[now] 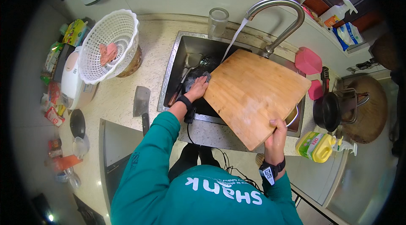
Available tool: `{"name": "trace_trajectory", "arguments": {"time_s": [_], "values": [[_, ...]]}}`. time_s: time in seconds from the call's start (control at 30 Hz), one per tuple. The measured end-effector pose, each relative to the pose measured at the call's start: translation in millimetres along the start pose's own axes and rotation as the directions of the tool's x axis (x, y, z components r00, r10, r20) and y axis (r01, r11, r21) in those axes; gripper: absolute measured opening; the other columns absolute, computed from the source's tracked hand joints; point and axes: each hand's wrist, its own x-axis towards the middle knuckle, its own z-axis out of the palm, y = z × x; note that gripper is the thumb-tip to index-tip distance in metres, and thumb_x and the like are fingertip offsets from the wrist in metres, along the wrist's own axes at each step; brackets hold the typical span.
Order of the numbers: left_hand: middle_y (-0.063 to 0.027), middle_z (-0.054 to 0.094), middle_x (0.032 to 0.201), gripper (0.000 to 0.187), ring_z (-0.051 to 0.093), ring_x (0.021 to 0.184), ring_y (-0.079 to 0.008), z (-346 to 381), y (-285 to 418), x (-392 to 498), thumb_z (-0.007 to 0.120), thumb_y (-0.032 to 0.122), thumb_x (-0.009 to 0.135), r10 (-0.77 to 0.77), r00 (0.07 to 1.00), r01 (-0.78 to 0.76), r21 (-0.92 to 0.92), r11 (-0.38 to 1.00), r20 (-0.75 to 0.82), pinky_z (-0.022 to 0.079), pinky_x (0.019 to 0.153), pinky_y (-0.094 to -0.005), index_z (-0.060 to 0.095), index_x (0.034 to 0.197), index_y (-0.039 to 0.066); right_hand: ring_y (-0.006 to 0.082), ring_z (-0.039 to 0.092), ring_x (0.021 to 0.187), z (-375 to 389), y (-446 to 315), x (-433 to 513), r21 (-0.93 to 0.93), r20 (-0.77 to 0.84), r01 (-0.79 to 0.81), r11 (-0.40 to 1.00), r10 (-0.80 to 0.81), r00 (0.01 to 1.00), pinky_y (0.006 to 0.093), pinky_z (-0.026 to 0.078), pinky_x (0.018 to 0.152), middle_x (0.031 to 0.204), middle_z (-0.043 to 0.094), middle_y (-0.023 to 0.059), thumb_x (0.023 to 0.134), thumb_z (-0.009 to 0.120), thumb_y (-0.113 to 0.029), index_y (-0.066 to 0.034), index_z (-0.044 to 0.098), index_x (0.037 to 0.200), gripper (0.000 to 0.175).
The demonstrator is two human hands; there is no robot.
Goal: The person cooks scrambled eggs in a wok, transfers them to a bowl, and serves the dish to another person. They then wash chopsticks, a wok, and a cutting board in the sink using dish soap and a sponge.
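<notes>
A wooden cutting board (253, 88) lies tilted over the sink (173, 66), covering much of it. My right hand (276, 134) grips its near right corner, thumb on top. At the board's left edge, my left hand (197, 88) holds a grey scrubbing cloth (206, 75), partly hidden by the fingers. Water runs from the curved metal faucet (282, 1) into the sink behind the board. Under the stream's left side, a metal spatula (193, 60) and another wooden-handled utensil (173, 98) rest in the basin.
Left of the sink lies a cleaver (141, 101). A white plastic colander (111, 34) holding a pink cloth (108, 53) stands farther left. Behind the sink is a glass jar (219, 18). To the right are pink containers (307, 60), a black pan (326, 114) and a yellow detergent jug (315, 147).
</notes>
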Motion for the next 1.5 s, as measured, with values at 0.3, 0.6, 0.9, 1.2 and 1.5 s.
{"name": "trace_trajectory", "arguments": {"time_s": [0.3, 0.6, 0.9, 1.2, 1.5], "values": [[-0.0224, 0.020, 0.149, 0.062, 0.013, 0.139, -0.0383, 14.1, 140.9, 67.0, 0.042, 0.034, 0.093, 0.182, 0.981, -0.190, -0.173, 0.966, -0.062, 0.009, 0.113, -0.0435, 0.021, 0.145, 0.005, 0.0253, 0.054, 0.107, 17.3, -2.9, -16.2, -0.185, 0.023, 0.018, 0.983, -0.014, 1.000, 0.0351, 0.043, 0.096, 0.116, 0.056, 0.0116, 0.061, 0.047, 0.006, 0.0024, 0.047, 0.120, 0.059], [-0.0213, 0.021, 0.149, 0.061, 0.015, 0.139, -0.0362, 8.2, 215.0, 9.9, 0.044, 0.030, 0.093, 0.494, 0.868, -0.484, -0.141, 0.864, 0.044, 0.015, 0.113, -0.0430, 0.023, 0.144, 0.005, 0.0226, 0.057, 0.099, 9.7, -2.7, -14.3, -0.150, -0.055, -0.025, 0.988, 0.017, 0.998, 0.0330, 0.048, 0.085, 0.112, 0.057, 0.0121, 0.063, 0.050, 0.004, 0.0035, 0.046, 0.121, 0.059], [-0.0252, 0.033, 0.141, 0.057, 0.029, 0.132, -0.0394, 13.9, 171.8, 95.8, 0.044, 0.028, 0.090, 0.332, 0.932, -0.358, -0.218, 0.908, -0.147, 0.022, 0.111, -0.0442, 0.033, 0.137, -0.001, 0.0176, 0.060, 0.087, -1.9, 2.1, -5.2, -0.291, 0.098, -0.036, 0.956, 0.067, 0.993, 0.0288, 0.051, 0.072, 0.106, 0.060, 0.0089, 0.063, 0.050, 0.007, 0.0024, 0.050, 0.119, 0.057], [-0.0188, 0.017, 0.151, 0.055, 0.009, 0.141, -0.0363, -21.0, 226.8, -106.5, 0.042, 0.022, 0.095, 0.697, 0.700, -0.667, -0.205, 0.716, 0.157, 0.009, 0.113, -0.0446, 0.024, 0.144, 0.005, 0.0189, 0.060, 0.084, -1.1, 10.7, 37.0, -0.167, 0.073, -0.031, 0.985, 0.044, 0.996, 0.0293, 0.051, 0.074, 0.098, 0.061, 0.0087, 0.062, 0.049, 0.006, 0.0041, 0.051, 0.115, 0.053], [-0.0193, 0.030, 0.144, 0.056, 0.027, 0.133, -0.0379, -42.0, 58.3, -69.0, 0.050, 0.029, 0.089, -0.058, 0.996, 0.044, 0.191, 0.981, 0.072, 0.025, 0.107, -0.0510, 0.033, 0.138, 0.005, 0.0206, 0.060, 0.089, 4.1, 9.3, 27.1, -0.207, 0.072, 0.060, 0.976, -0.046, 0.996, 0.0310, 0.049, 0.080, 0.102, 0.060, 0.0087, 0.061, 0.052, 0.002, 0.0041, 0.050, 0.116, 0.055]]}}
